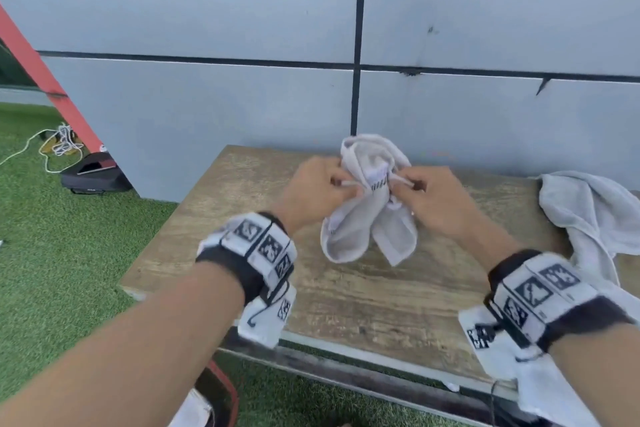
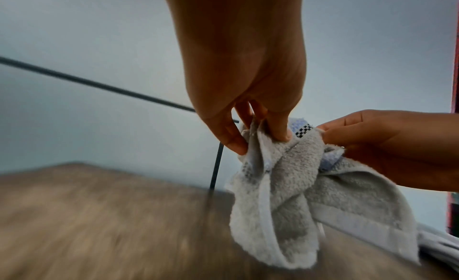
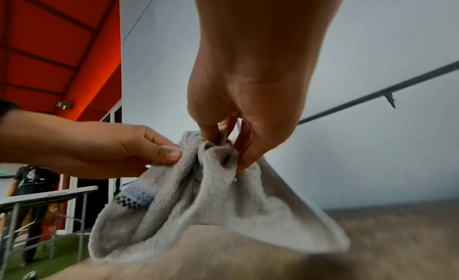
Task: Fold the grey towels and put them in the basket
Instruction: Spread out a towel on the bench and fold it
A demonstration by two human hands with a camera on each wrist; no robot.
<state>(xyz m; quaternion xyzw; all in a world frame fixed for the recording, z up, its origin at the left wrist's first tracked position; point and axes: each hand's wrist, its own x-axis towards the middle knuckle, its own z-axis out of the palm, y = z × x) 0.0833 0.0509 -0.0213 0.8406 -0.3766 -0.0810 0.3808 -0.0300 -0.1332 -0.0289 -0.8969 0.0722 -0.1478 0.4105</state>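
- The left hand (image 1: 313, 189) pinches one edge of the small crumpled grey terry towel (image 1: 369, 208) between thumb and fingertips, at the centre of the head view
- The right hand (image 1: 427, 196) pinches the opposite edge just beside it, so the cloth hangs bunched, its lower folds just above or brushing the bench; I cannot tell which
- To do this step well, I judge each hand should slide along to a corner and draw the hem with the checked band taut before laying it flat
- A second loose grey towel (image 1: 595, 218) lies heaped at the right edge of the frame
- The weathered wooden bench (image 1: 346, 305) stands against a pale grey panelled wall (image 1: 207, 97)
- Green artificial turf (image 1: 62, 236) fills the lower left; no basket is in view
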